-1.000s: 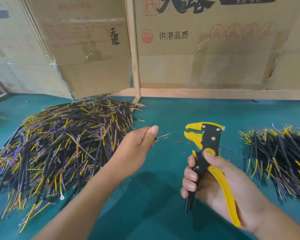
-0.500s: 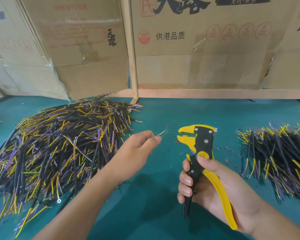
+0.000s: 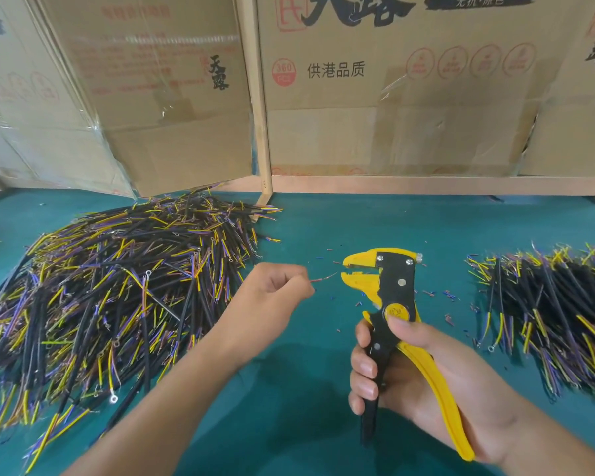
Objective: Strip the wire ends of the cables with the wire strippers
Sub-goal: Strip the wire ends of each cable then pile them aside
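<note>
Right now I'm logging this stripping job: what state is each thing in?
left hand: pinching a thin wire, tip just short of the stripper's mouth
right hand: gripping the wire strippers, upright, mouth open
left cable pile: loose heap
right cable pile: spread flat
insulation scraps: scattered on the mat

Both hands raised, left (image 3: 272,293) pinched, right (image 3: 416,369) wrapped tight (thumb on top), forearms angled inward.
</note>
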`<state>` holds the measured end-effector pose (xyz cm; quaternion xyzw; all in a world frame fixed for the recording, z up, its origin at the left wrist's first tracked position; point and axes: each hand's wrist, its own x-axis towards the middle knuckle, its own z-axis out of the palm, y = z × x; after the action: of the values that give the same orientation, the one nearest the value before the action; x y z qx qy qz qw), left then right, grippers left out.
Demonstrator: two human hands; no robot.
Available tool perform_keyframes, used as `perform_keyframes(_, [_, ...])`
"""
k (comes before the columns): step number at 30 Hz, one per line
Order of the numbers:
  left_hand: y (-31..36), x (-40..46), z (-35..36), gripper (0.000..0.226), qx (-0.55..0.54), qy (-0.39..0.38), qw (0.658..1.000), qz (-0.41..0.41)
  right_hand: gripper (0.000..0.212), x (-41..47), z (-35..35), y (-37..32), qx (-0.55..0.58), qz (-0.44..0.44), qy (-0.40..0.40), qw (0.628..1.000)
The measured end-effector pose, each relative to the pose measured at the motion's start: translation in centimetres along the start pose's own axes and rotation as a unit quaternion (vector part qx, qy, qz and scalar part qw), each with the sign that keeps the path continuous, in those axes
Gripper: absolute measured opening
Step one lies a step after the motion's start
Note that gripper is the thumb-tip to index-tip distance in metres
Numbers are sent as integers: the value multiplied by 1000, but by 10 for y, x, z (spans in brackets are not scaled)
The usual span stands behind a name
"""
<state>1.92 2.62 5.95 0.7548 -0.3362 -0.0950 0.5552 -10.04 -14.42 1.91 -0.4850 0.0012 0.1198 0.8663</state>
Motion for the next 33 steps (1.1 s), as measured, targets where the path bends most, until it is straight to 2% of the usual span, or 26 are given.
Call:
perform_keyframes(5, [3, -2, 3, 33, 0, -5, 1000, 3, 34, -4, 6, -2, 23, 16, -8, 1000])
perform_keyframes(9, [3, -2, 3, 33, -5, -12, 1000, 10, 32, -11, 4, -5, -31, 20, -21, 999])
perform_keyframes(18, [1, -3, 2, 33, 6, -17, 1000, 15, 34, -15, 6, -5, -55, 17, -44, 997])
perform_keyframes(24, [1, -2, 3, 35, 22, -19, 999, 26, 36, -19, 6, -6, -91, 22, -30, 995])
perform_keyframes(33, [4, -4, 4, 29, 31, -75, 996, 47, 36, -23, 9, -7, -105, 25, -20, 994])
